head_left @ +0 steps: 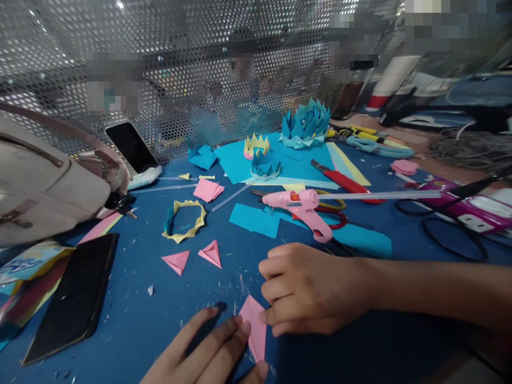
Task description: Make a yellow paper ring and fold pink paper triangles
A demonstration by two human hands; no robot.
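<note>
A pink folded paper (255,330) with a long kite-like shape lies on the blue table near the front edge. From the left, my left hand (212,349) holds it down, fingertips on its left edge and thumb at its lower end; the index finger stretches out beside it. My right hand (308,290) is curled, with its fingers pressed on the paper's right edge. Just beyond are two pink folded triangles (210,254). Farther back sits a ring of yellow and blue folded paper (196,232), and behind it a stack of pink paper squares (208,190).
A pink glue gun (298,201) with a long glue stick lies beyond my right hand, over scissors (340,213) and blue paper strips (254,220). Blue paper flowers (306,125) stand at the back. A phone (76,298) and a bag (48,181) are left; a purple power strip (460,205) is right.
</note>
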